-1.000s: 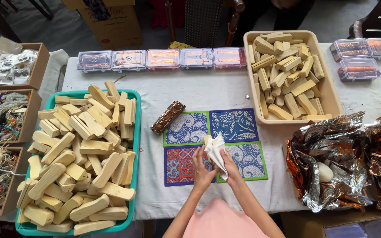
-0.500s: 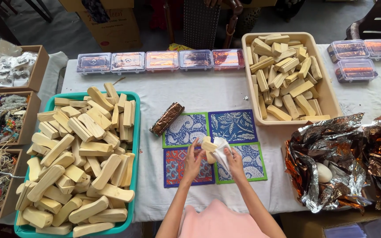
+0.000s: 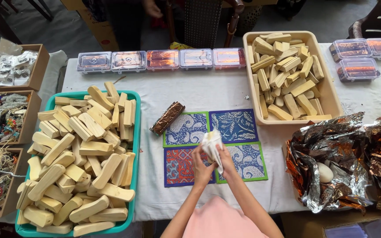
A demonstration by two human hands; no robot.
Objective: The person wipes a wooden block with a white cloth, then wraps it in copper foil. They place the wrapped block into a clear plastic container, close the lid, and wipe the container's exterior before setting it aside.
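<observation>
My left hand (image 3: 202, 167) and my right hand (image 3: 226, 162) are together over the patterned mats (image 3: 186, 128) at the table's near middle. Between them they hold a pale wooden block wrapped in a white cloth (image 3: 211, 144); the cloth covers nearly all of the block. A foil-wrapped bar (image 3: 167, 117) lies on the tablecloth just left of the mats.
A teal tray (image 3: 136, 145) heaped with pale wooden blocks is at the left. A beige tub (image 3: 328, 88) of blocks is at the back right. Clear lidded boxes (image 3: 162, 59) line the far edge. Crumpled foil (image 3: 331, 158) lies right; bead boxes (image 3: 5, 117) stand far left.
Half a second ago the block showed in my left hand beside the cloth. Both hands have closed together and the cloth now covers the block.
</observation>
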